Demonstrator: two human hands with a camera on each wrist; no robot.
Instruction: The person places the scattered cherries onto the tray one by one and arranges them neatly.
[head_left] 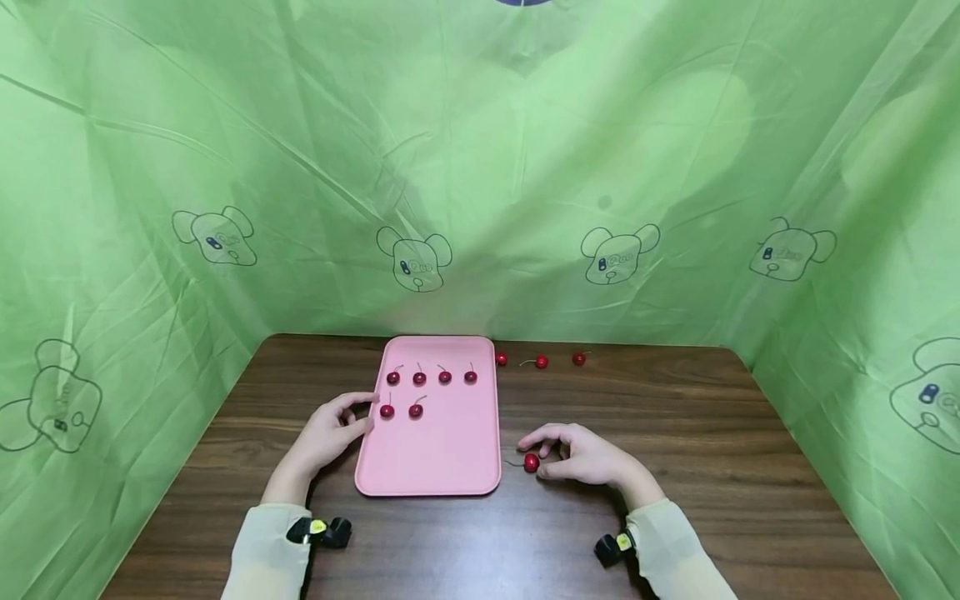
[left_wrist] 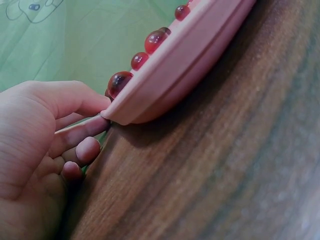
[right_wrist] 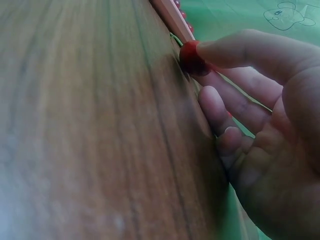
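A pink tray (head_left: 431, 467) lies on the table with several red cherries on it: a back row, and two more in a second row at the left. My left hand (head_left: 327, 433) is at the tray's left side, thumb and forefinger pinching its rim (left_wrist: 122, 112). Right of the tray, my right hand (head_left: 585, 454) holds a loose cherry (head_left: 531, 462) between curved thumb and fingers, its stem pointing toward the tray. In the right wrist view the thumb tip presses on that cherry (right_wrist: 194, 58), low over the wood.
Three cherries lie along the table's back edge: one right beside the tray (head_left: 502, 359), a middle one (head_left: 542, 362) and a right one (head_left: 579, 358). Green cloth (head_left: 517, 208) with printed mouse heads hangs behind and at both sides of the brown wooden table (head_left: 675, 417).
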